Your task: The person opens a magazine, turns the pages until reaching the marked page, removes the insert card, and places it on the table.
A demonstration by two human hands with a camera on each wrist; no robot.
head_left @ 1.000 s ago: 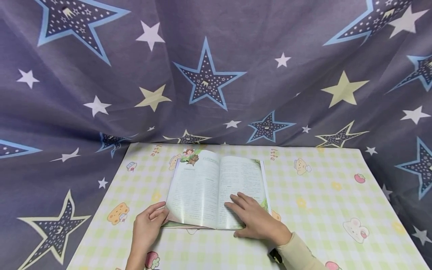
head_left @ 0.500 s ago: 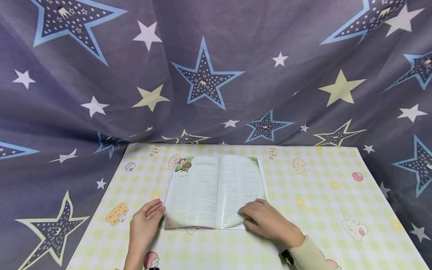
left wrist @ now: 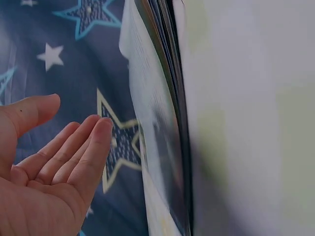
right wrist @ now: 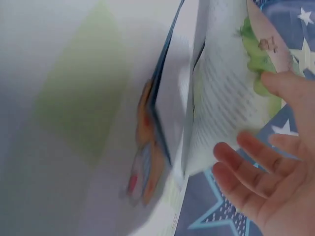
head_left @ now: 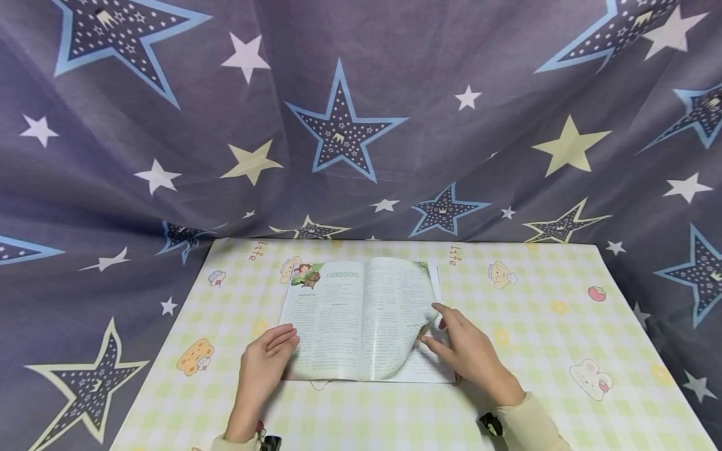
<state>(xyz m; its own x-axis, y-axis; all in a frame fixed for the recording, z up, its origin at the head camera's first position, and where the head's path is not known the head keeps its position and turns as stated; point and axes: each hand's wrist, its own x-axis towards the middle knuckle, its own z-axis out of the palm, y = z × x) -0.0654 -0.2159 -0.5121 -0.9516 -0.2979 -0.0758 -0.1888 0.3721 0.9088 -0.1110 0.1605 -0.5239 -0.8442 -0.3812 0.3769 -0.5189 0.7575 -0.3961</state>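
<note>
A book (head_left: 327,326) lies open on the table, printed text on both pages and a small cartoon picture at the top left. Its right-hand page (head_left: 389,319) is lifted and curls inward at the lower outer corner, baring a whiter page (head_left: 420,366) beneath. At that curled edge my right hand (head_left: 470,351) pinches the page between thumb and fingers; the right wrist view shows the thumb (right wrist: 283,83) against its illustrated corner. My left hand (head_left: 265,360) lies at the left page's outer edge, fingers extended. In the left wrist view its fingers (left wrist: 91,152) hold nothing.
A light green checked tablecloth (head_left: 541,351) with cartoon prints covers the table. Behind and beside it hangs a dark star-patterned curtain (head_left: 361,207). Dark wrist straps (head_left: 491,425) show at the cuffs.
My right hand has slid from the middle of the right page to its outer edge, and that page now curls up. My left hand has shifted slightly right onto the left page's edge.
</note>
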